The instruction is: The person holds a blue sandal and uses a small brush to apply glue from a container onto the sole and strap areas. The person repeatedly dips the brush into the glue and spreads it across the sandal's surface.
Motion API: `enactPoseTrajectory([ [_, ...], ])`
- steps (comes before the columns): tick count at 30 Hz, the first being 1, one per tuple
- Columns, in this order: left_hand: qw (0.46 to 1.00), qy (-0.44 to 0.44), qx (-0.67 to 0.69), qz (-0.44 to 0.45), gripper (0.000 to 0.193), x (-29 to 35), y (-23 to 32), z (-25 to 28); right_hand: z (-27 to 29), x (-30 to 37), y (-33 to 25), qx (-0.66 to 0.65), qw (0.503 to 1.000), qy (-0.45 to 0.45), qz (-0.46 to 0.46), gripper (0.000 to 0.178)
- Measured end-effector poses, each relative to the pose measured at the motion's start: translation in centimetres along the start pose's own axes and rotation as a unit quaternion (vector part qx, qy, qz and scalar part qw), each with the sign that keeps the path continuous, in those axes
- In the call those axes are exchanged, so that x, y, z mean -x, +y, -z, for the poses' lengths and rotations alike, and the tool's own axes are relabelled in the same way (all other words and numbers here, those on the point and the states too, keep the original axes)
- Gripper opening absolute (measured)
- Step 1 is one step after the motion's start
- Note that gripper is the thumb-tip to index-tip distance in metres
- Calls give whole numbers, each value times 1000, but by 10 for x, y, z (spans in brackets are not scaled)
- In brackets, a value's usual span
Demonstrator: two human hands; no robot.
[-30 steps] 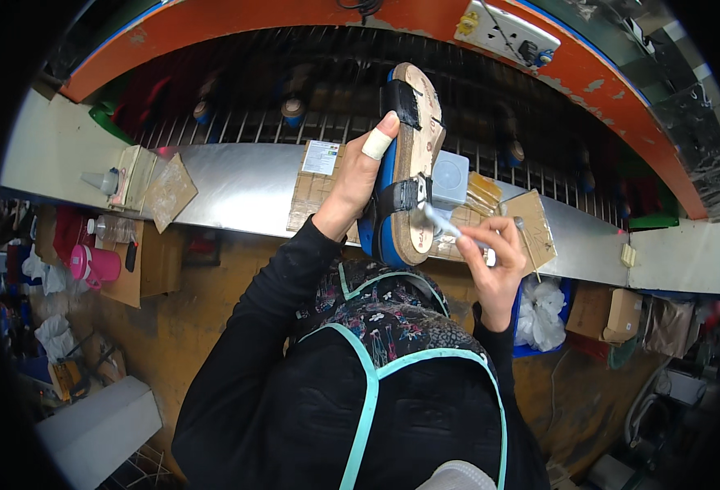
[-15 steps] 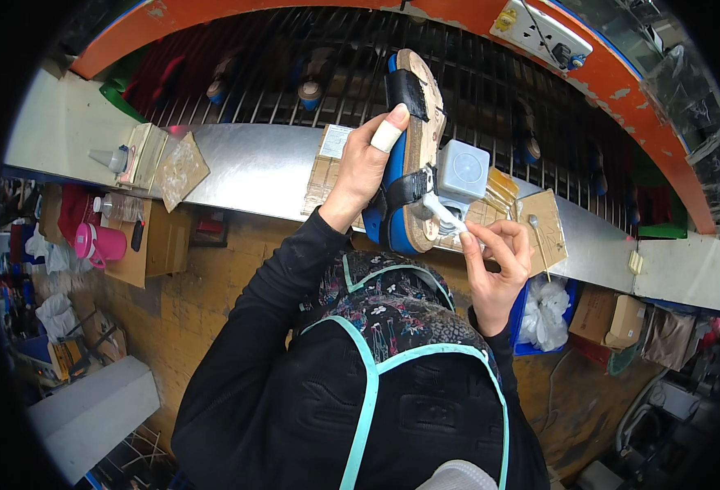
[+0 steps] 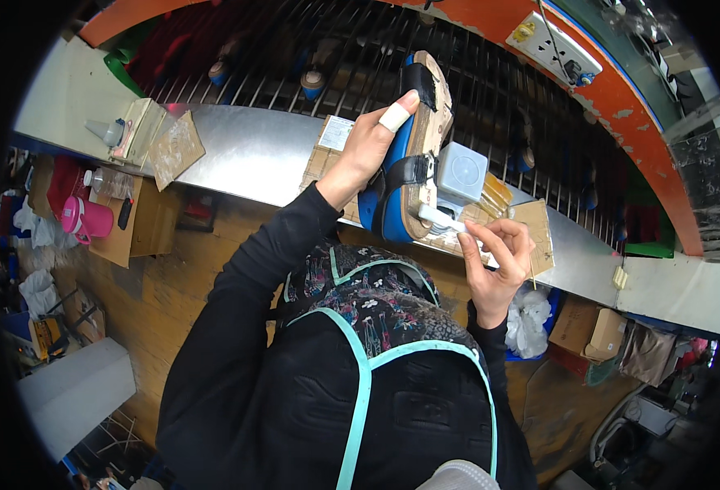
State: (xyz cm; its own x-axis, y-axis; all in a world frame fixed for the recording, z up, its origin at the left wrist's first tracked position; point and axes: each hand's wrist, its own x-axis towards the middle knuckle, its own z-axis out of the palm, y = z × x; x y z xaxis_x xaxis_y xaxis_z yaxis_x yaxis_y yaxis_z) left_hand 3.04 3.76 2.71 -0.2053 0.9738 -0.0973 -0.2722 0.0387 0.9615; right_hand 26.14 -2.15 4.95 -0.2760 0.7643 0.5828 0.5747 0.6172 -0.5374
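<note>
A sandal with black straps and a cork-coloured sole (image 3: 415, 196), fitted on a blue shoe last (image 3: 393, 219), stands tilted above the bench. My left hand (image 3: 364, 155), its thumb wrapped in white tape, is closed around the sandal's middle from the left. Between the thumb and fingers of my right hand (image 3: 497, 265) is a slim white brush-like tool (image 3: 445, 220). The tool's broad end touches the sole near the lower end of the sandal. Just right of the sandal sits a grey-white square container (image 3: 463, 172).
Behind the metal bench edge (image 3: 242, 151) runs a rack of metal rods (image 3: 270, 77) bearing several blue lasts. Cardboard pieces (image 3: 176, 151) lie on the bench. A power strip (image 3: 554, 47) is fixed on the orange frame. Below left stands a pink jug (image 3: 82, 219).
The white tool has slid a little down and left along the sole's edge. The sandal has turned slightly in my left hand, its top leaning more to the right.
</note>
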Motion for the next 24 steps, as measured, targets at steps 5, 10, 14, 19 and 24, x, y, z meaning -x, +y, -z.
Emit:
enactPoseTrajectory([
  [5,996,-69,31,52,71,-11,-4,0,1,2,5,-26,1000,1,-10,23],
  [10,978,-136,92,126,68,-14,-8,-6,6,-2,10,-50,997,-21,47,21],
  [14,965,-178,103,163,68,-1,3,-15,5,-5,11,-62,997,3,42,27],
  [19,938,-260,89,209,61,22,13,-12,9,-15,15,-88,993,-19,72,28],
  [24,841,-318,305,315,52,27,-17,-8,11,-30,18,-96,986,-69,116,28],
])
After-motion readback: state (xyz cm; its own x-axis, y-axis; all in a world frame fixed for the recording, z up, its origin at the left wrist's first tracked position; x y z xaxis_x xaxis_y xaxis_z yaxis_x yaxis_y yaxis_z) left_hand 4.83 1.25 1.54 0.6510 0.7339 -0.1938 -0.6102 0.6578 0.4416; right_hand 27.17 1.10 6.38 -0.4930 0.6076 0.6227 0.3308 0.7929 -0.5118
